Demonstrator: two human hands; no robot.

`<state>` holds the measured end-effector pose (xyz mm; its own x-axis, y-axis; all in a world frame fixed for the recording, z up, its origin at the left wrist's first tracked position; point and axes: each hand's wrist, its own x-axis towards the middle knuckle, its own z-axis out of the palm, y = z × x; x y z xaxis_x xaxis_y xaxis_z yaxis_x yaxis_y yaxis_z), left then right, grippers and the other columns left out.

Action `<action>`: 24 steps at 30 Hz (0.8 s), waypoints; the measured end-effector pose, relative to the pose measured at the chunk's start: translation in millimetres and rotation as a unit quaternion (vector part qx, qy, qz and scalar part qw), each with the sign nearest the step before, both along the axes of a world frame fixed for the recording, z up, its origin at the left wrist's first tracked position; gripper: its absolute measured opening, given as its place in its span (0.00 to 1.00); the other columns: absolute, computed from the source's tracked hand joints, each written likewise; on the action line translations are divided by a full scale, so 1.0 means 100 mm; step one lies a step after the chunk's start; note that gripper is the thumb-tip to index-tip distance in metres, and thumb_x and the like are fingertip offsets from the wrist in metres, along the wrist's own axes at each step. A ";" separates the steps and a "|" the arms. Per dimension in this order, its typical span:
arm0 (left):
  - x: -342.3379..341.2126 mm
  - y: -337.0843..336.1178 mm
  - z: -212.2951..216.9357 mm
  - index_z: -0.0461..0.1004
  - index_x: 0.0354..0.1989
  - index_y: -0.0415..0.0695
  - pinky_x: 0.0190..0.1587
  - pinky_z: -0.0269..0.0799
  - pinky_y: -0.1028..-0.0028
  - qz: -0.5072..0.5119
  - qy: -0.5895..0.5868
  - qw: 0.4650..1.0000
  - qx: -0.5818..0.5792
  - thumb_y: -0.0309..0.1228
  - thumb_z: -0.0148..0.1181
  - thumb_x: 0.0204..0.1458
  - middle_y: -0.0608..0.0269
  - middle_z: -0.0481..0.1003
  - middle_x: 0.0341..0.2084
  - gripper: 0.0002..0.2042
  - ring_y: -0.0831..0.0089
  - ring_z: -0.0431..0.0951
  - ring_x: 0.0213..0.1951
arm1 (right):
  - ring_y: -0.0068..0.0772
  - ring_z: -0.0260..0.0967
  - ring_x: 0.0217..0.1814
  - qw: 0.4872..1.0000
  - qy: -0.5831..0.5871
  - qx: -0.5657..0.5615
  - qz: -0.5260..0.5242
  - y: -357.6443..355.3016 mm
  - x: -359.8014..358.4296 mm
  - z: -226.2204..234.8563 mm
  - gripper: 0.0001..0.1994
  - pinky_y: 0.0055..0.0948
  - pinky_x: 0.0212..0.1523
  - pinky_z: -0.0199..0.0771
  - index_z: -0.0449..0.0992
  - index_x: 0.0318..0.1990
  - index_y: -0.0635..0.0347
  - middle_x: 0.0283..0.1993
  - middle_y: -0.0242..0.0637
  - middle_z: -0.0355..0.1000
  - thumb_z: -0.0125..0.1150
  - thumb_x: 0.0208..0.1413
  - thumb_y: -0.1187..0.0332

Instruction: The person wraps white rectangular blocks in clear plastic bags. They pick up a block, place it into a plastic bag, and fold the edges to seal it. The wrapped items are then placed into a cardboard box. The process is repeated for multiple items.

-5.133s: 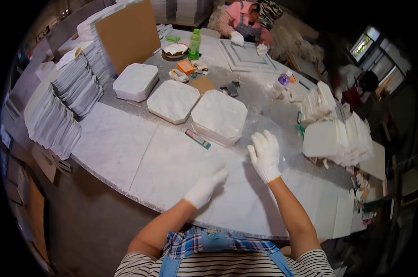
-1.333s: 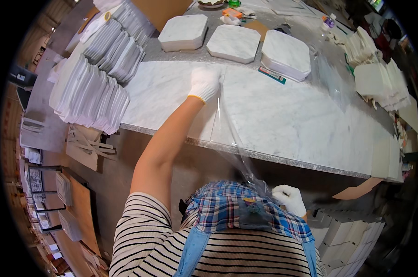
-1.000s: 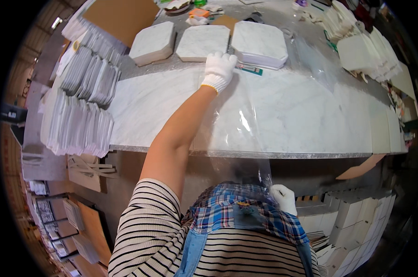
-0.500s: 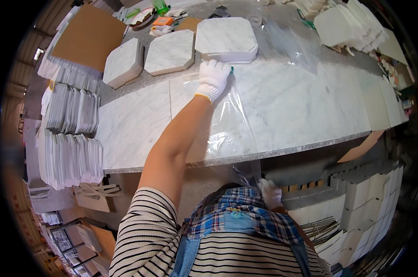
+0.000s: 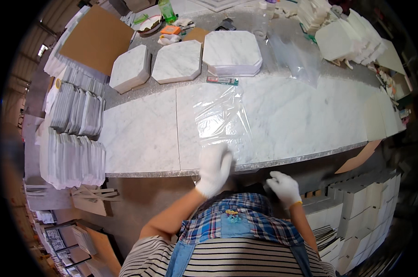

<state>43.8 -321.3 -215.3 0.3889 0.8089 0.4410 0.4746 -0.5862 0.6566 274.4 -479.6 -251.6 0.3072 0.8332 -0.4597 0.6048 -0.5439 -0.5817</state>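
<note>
Both white-gloved hands, left (image 5: 214, 167) and right (image 5: 284, 188), had dragged the clear plastic sheet (image 5: 222, 117) back to the marble table's near edge (image 5: 139, 173); grips unclear.

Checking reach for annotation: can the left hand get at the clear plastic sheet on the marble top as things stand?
Probably yes. The left hand already rests at the near edge of the clear plastic sheet on the marble table, and nothing lies between them. The right hand is below the table edge.
</note>
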 end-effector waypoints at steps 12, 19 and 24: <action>-0.90 -0.57 -0.53 0.72 0.56 0.31 0.53 0.72 0.67 0.210 -0.165 0.744 -0.613 0.45 0.71 0.52 0.51 0.76 0.51 0.32 0.66 0.75 0.53 | 0.17 0.68 0.39 0.803 0.560 0.033 -0.202 0.33 -0.39 -0.69 0.08 0.23 0.44 0.70 0.79 0.41 0.67 0.38 0.27 0.74 0.66 0.60 0.70; -0.64 -0.54 -0.57 0.60 0.68 0.35 0.55 0.78 0.65 0.050 -0.282 0.648 -0.706 0.33 0.66 0.57 0.50 0.68 0.61 0.33 0.59 0.73 0.58 | 0.23 0.72 0.48 0.874 0.454 0.065 -0.158 0.22 -0.42 -0.49 0.04 0.24 0.53 0.70 0.78 0.34 0.62 0.44 0.35 0.78 0.67 0.58 0.72; -0.59 -0.66 -0.84 0.80 0.46 0.36 0.51 0.76 0.71 0.005 -0.262 0.703 -0.661 0.28 0.63 0.59 0.62 0.81 0.42 0.10 0.74 0.79 0.44 | 0.24 0.71 0.51 0.887 0.432 0.090 -0.137 0.13 -0.38 -0.53 0.05 0.24 0.55 0.70 0.74 0.34 0.61 0.49 0.39 0.77 0.67 0.56 0.76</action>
<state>-15.4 -387.0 -299.5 0.4444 0.6478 -0.6188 -0.0348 0.7027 0.7107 236.6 -466.4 -305.1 0.1071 0.8654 -0.4895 -0.2492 -0.4532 -0.8559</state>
